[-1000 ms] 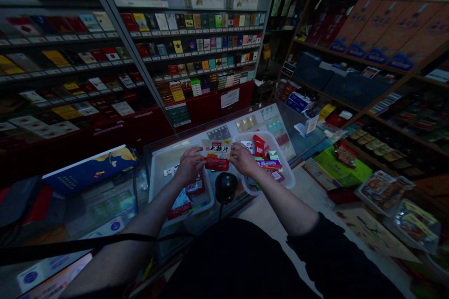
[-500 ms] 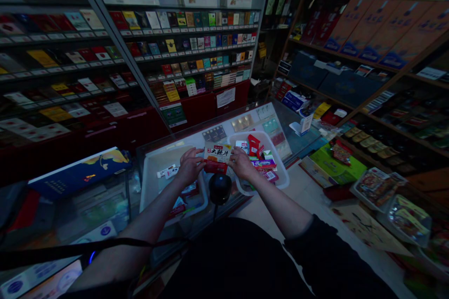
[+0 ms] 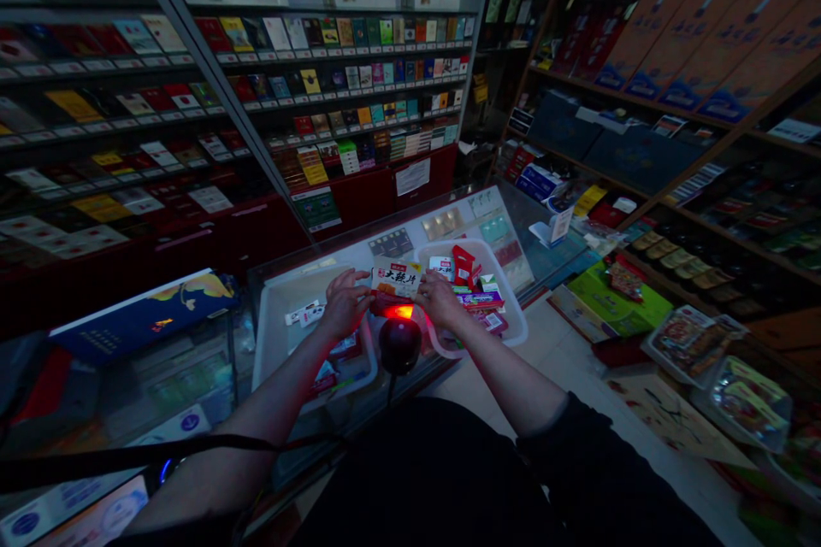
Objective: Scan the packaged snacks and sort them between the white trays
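Between my two hands is a snack packet (image 3: 396,278), white and red with large dark characters. My left hand (image 3: 346,303) grips its left edge, and my right hand (image 3: 440,297) closes on its right edge. Just below the packet stands a round black barcode scanner (image 3: 400,346) on the counter, its red light shining on the packet's lower part. Under my left forearm lies a white plastic bin (image 3: 264,342) with a few small packs. Past my right hand, another white bin (image 3: 521,308) holds several colourful snack packs.
A dark blue box (image 3: 141,316) lies on the glass counter (image 3: 545,261) at left. Shelves of cigarette packs (image 3: 359,77) line the back wall. At right are a green carton (image 3: 609,299), plastic tubs of packaged food (image 3: 693,342) and stacked shelves.
A red light has come on at the scanner and falls on the packet's lower part. Both hands keep their hold on the packet and have hardly moved.
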`<state>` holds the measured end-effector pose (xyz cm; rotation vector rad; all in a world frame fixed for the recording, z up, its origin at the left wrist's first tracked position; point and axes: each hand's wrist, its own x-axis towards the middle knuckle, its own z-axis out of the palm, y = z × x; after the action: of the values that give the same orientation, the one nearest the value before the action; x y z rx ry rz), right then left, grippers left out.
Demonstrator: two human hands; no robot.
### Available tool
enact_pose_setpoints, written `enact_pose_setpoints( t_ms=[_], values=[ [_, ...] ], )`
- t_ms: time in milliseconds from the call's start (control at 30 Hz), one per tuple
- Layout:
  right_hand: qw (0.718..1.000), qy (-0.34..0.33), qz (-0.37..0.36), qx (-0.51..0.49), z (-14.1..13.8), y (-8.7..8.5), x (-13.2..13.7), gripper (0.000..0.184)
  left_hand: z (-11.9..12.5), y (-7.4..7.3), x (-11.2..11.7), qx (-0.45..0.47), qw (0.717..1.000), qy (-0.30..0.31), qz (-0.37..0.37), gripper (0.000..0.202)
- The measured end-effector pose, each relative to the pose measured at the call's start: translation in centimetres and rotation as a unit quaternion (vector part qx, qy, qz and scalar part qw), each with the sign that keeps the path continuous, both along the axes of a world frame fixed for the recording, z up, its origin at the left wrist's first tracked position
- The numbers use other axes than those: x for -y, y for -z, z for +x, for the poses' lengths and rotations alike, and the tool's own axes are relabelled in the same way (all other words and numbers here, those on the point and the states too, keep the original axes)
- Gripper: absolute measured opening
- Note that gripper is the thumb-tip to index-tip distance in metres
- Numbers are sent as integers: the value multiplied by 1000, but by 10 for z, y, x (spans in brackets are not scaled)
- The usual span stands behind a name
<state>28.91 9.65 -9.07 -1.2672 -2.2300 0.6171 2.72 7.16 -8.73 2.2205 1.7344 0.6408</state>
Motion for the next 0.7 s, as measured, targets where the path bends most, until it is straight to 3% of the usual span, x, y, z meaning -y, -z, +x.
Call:
enact_pose_setpoints(
  t_ms=[367,700],
  values=[
    [999,5,-9,-33,4,-2,-6,15,5,-7,-6,14,1000,1,1,20],
    [989,103,-27,-98,46,-16,-22,18,56,-20,-23,38,999,36,-15,19]
  ],
)
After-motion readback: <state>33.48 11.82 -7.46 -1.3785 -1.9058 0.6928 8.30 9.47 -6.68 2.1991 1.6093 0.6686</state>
